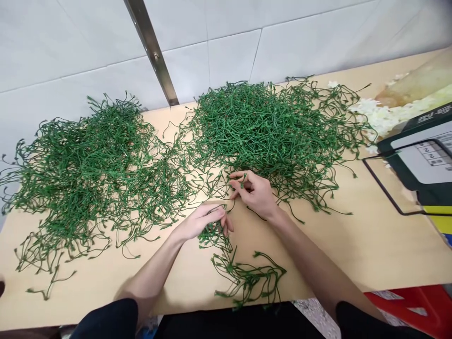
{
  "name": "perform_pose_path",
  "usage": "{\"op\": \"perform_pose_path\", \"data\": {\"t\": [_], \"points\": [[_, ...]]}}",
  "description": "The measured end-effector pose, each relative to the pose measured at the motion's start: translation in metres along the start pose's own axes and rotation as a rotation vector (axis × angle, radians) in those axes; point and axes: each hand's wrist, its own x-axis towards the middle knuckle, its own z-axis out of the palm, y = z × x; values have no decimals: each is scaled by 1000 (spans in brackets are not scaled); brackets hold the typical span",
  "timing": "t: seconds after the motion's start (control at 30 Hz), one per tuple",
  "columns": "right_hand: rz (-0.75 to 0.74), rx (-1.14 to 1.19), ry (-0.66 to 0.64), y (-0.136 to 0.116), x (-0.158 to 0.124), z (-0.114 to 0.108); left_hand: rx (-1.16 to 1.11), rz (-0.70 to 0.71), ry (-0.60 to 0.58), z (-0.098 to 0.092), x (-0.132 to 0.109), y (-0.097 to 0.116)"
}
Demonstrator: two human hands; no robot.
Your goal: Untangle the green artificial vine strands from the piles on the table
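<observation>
Thin green plastic stems with small branched tips lie heaped on the table. My left hand [203,220] is closed at the table's middle, with a few green stems [212,234] held under its curled fingers. Just to its right and a little farther back, my right hand [256,193] pinches a green stem between thumb and fingertips, at the near edge of the right heap [254,122]. A loose cluster of stems [252,278] lies between my forearms, close to the table's front edge. The left heap [84,165] spreads out beyond my left hand.
White tiled wall [233,56] with a metal strip [151,52] stands behind the wooden table [339,254]. At the right are white petal-like pieces [376,115], a dark printed package [420,150] and a black wire frame [384,190]. A red stool [420,306] shows below.
</observation>
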Motion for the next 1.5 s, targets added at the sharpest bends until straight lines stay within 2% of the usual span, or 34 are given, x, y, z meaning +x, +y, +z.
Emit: {"op": "perform_pose_path", "data": {"t": [0.23, 0.4, 0.5, 0.6, 0.67, 0.83, 0.97, 1.03, 1.1, 1.17, 1.23, 1.5], "points": [[-414, -201, 214, -10, 1, -7, 45, 20, 67, -2, 4, 0], [-519, -253, 333, -10, 3, -8, 28, 15, 68, 0, 4, -1], [-462, -262, 357, -6, 0, -6, 66, 2, 62, -1, 4, -2], [-332, -275, 295, -1, -3, -4, 66, -5, 91, -1, 3, -4], [-328, -281, 243, 1, -3, -4, 13, 3, 118, -1, 3, -5], [-551, -417, 256, -1, 2, -6, -176, 56, 175, 1, 4, -9], [-673, -452, 307, -6, 1, -8, -156, 144, 252, 3, 7, -10], [-732, -407, 232, -8, -2, -7, -115, 177, 293, 4, 7, -11], [-783, -362, 98, -11, -5, -6, -107, 176, 297, 3, 8, -12], [-818, -345, -26, -12, -7, -4, -148, 158, 289, 2, 8, -13], [-835, -340, -77, -13, -8, -2, -215, 156, 294, 0, 8, -13], [-844, -343, -14, -15, -5, -1, -452, 165, 293, -5, 11, -11]]}}
